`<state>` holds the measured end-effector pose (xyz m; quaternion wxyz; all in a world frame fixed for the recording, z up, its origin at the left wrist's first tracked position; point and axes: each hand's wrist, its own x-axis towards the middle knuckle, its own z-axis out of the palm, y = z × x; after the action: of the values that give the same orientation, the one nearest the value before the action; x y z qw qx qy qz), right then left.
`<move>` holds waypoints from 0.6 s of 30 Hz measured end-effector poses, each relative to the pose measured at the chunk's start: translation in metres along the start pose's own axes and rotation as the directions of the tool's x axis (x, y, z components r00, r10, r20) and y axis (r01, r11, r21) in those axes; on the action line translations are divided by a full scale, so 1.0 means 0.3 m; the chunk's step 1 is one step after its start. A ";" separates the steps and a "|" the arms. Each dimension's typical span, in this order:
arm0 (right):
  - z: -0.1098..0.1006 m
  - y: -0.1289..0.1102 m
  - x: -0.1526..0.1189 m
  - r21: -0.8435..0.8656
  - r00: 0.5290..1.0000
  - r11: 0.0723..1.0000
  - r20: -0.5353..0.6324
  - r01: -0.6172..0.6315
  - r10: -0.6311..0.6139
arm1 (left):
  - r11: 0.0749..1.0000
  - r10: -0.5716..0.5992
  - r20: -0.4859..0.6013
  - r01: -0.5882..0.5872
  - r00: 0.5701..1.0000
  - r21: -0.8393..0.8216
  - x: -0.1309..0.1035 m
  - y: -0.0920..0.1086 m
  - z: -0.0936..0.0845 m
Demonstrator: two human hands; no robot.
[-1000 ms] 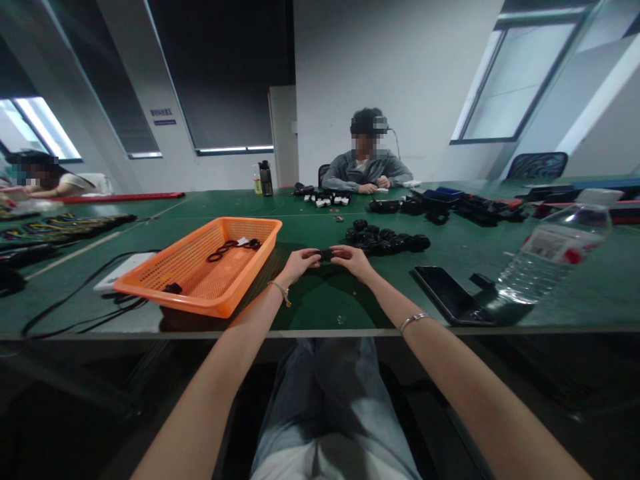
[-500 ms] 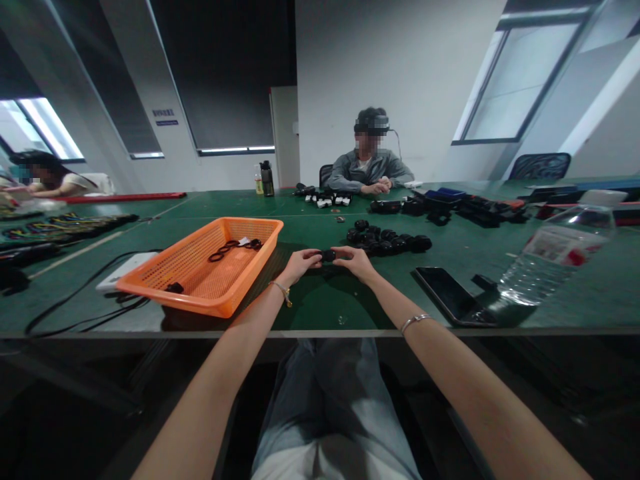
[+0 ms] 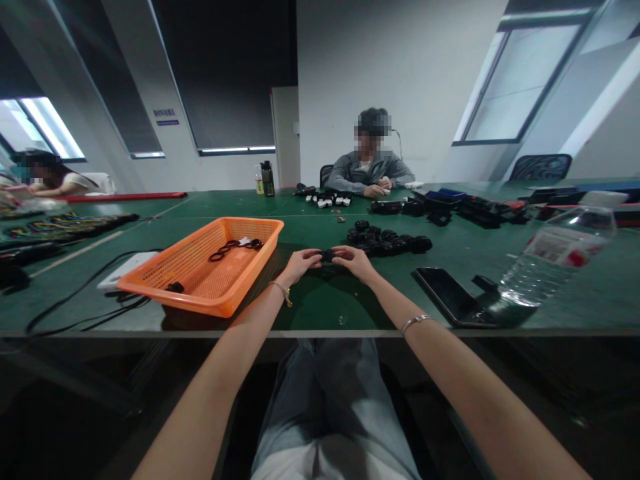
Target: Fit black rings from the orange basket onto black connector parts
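Green tabletop (image 3: 320, 313) spans the full width, pale edge nearest the wearer; biggest thing in view. Across it, approx. centre, a seated person (image 3: 345, 172) in grey jacket, both hands together on the far side of the table. Another person (image 3: 75, 183) at far L edge, partly cut off.

Orange basket (image 3: 224, 305), perforated plastic, on table L of the wearer's hands, set at an angle. Clear water bottle (image 3: 555, 250) w/ red-and-white label at R, just beside a dark flat device (image 3: 443, 293), prob. a phone, w/ a small black piece by it. Bundled cables (image 3: 70, 230) far L; white power strip (image 3: 127, 270) partly behind basket, black cord running off it.

Pile of black round parts (image 3: 387, 240) on table just beyond & to the R of the hands, pieces touching. Row of small white parts (image 3: 329, 200) farther back, near the person opp.

L hand (image 3: 301, 264) & R hand (image 3: 354, 260) meet approx. mid-table, near edge side, R of basket. Both pinch, thumb & fingers closed on the same item, one from each end. Inside basket: black rings (image 3: 220, 255) toward the back.

Smallest: the held black part (image 3: 328, 255), between the two sets of fingertips, short of the pile. Exact shape n/a, too small & partly covered.
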<state>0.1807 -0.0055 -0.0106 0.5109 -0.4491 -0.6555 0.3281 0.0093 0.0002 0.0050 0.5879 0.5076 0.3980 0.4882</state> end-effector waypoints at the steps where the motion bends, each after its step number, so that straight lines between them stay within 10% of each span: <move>1: 0.001 0.000 0.000 0.001 1.000 1.000 -0.001 -0.002 0.002 | 1.000 0.000 -0.003 0.000 1.000 0.003 0.001 -0.001 -0.001; 18: -0.005 0.003 0.006 -0.066 0.998 0.996 -0.007 0.059 -0.060 | 1.000 -0.017 -0.007 0.017 1.000 0.023 -0.005 0.004 0.000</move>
<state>0.1822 -0.0035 -0.0102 0.5084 -0.4472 -0.6768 0.2891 0.0088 -0.0014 0.0062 0.5850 0.5092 0.4097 0.4803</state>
